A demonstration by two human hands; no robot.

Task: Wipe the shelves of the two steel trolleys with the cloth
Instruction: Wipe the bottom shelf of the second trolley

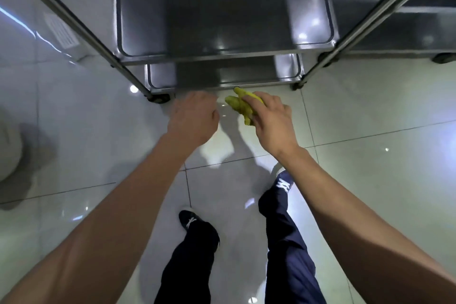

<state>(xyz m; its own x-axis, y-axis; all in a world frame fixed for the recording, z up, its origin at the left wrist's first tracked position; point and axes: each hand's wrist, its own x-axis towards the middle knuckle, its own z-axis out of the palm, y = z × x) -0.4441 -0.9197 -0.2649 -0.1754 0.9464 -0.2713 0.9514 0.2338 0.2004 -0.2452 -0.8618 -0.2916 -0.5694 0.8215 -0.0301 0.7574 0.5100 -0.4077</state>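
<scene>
Glossy pale floor tiles (pixel 370 96) fill the view, with a steel trolley (pixel 222 32) standing just ahead of the person.

From the hands outward: the right hand (pixel 271 118) holds a yellow cloth (pixel 240 106), bunched up, with the fingers curled over it. The cloth hangs in the air near the front edge of the bottom shelf (pixel 222 76), not touching it as far as I can see. The left hand (pixel 195 116) is beside it, holding nothing; its fingers bend downward, but how tightly I cannot tell, because only the back of the hand shows.

I think the main risk is the bunched cloth: it would wipe only a narrow strip and could miss the corners. The low shelf also needs a deep reach, so an arm may bump the middle shelf (pixel 222 20) or push the trolley away on its wheels (pixel 159 99).

The top shelf is cut off by the frame. A second trolley (pixel 407 20) shows only partly at the right. Reflections hide whether the shelves are dirty.
</scene>
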